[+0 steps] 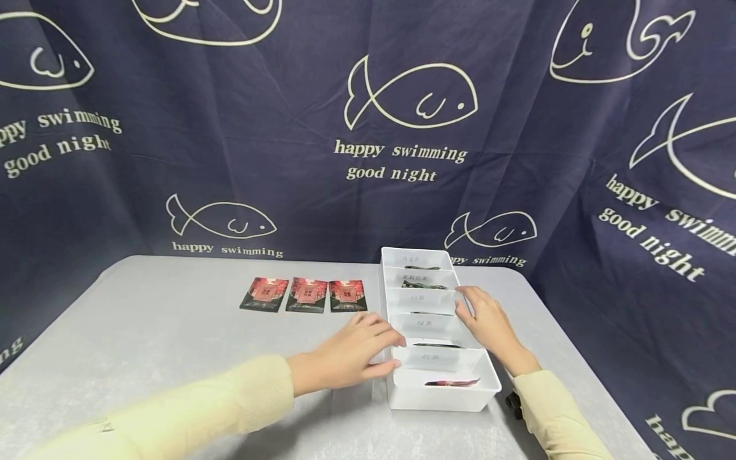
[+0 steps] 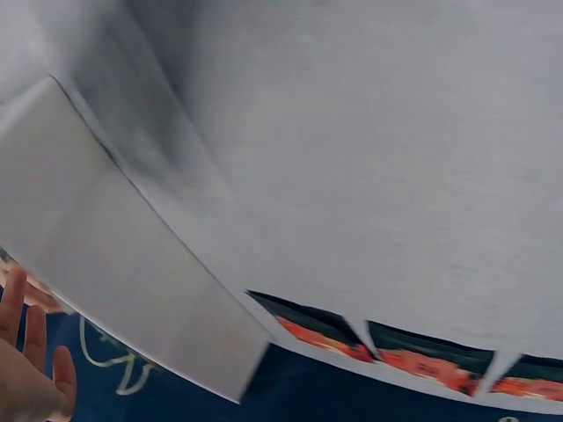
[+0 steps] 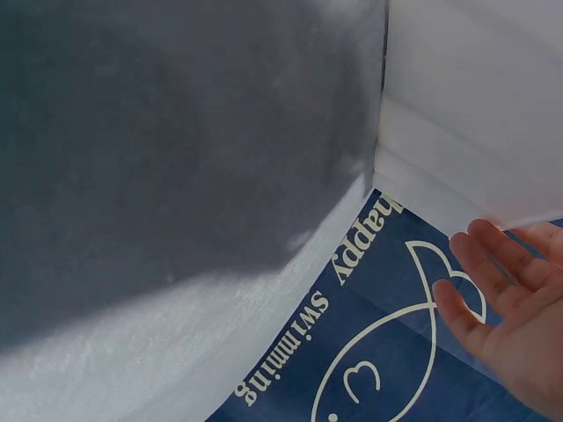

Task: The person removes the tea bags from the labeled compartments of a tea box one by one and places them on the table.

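A long white plastic box (image 1: 439, 401) with several compartments, its dividers marked in writing, stands on the table. My left hand (image 1: 356, 352) is at its left rim near the front, fingers loosely extended. On the opposite side my right hand (image 1: 491, 324) is at the right rim with fingers spread; neither hand grips anything visibly. A red and pink packet (image 1: 454, 383) lies in the front compartment, and dark green packets (image 1: 424, 285) show in a back one. In the left wrist view the box's side wall (image 2: 132, 246) hides its contents.
Three flat red and black packets (image 1: 307, 295) lie in a row on the grey table (image 1: 172, 358), left of the box. A small black object (image 1: 513, 404) is partly hidden by the right forearm. Dark blue cloth (image 1: 299, 128) with fish drawings hangs behind and beside the table.
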The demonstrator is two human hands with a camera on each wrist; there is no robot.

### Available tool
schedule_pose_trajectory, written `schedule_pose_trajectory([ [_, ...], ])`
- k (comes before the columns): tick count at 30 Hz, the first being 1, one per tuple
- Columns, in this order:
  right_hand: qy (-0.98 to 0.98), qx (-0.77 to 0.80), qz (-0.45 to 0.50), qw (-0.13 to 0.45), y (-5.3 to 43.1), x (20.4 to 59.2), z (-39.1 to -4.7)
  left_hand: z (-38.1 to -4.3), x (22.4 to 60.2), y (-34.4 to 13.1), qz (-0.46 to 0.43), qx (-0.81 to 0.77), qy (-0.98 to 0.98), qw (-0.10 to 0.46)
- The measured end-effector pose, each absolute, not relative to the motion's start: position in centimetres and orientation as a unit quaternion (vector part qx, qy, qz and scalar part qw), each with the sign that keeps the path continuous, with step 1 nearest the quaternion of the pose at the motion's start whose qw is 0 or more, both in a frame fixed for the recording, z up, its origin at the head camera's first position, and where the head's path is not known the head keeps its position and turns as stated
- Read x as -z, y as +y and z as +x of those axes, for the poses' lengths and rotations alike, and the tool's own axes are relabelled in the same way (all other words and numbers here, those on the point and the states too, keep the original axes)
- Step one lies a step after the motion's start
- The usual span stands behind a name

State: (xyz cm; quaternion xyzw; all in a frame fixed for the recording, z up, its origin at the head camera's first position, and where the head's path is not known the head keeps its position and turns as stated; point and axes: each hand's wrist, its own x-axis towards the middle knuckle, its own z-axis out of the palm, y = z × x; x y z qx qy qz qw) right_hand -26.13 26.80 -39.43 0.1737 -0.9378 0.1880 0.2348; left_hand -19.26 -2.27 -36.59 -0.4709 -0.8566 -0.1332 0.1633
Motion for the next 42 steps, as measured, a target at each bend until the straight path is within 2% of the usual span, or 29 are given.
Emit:
schedule_pose_trajectory([
  [21, -0.928, -0.198, 0.188, 0.252, 26.8, 39.6, -26.1, -18.0, 37.1, 1.9, -0.520, 0.100, -0.827, 0.188],
  [42, -0.926, -0.206, 0.188, 0.254, 26.7, 39.7, -26.2, -18.1, 37.3, 2.8, -0.504, 0.117, -0.830, 0.208],
])
